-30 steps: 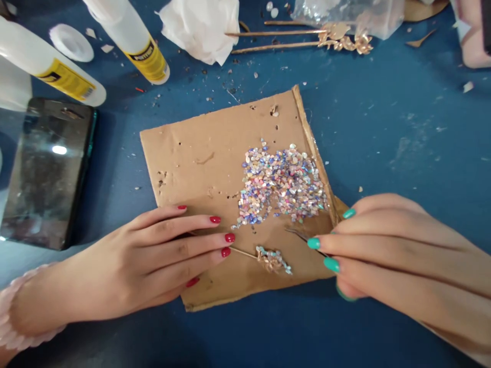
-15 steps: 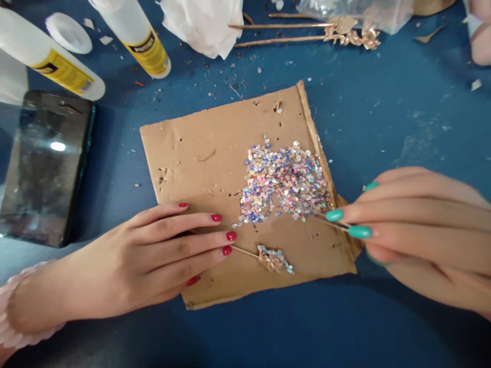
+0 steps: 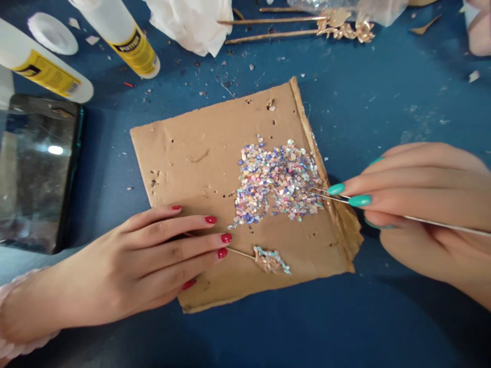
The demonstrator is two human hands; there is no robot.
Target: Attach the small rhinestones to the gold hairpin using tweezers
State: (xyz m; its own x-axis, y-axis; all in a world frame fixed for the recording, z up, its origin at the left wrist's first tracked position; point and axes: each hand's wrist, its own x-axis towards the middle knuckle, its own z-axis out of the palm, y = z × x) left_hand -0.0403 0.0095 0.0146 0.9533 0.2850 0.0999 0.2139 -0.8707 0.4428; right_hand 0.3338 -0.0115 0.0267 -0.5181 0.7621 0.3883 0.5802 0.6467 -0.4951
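My left hand [image 3: 169,255], with red nails, lies on the cardboard [image 3: 184,168], its fingers holding down a thin gold hair stick [image 3: 241,253]. Most of the shaft is hidden under the fingers. Its ornamental end [image 3: 268,261] carries pale turquoise chips along the edges. My right hand [image 3: 414,197], with teal nails, pinches thin metal tweezers [image 3: 333,197]. The tweezers' tips reach into the right part of a pile of multicoloured stone chips [image 3: 264,176] on the cardboard. Whether a chip is between the tips is too small to tell.
Two glue bottles with yellow labels [image 3: 134,48] [image 3: 49,74] and a white round lid [image 3: 52,33] lie at upper left, above a phone [image 3: 38,174]. Crumpled tissue [image 3: 192,23], gold sticks with ornate ends [image 3: 276,36] and a plastic bag [image 3: 356,7] are along the back.
My right hand has moved up slightly, carrying the tweezer tips from the pile's lower right edge into the chips. My left hand still holds the hair stick. The whole view has shifted slightly.
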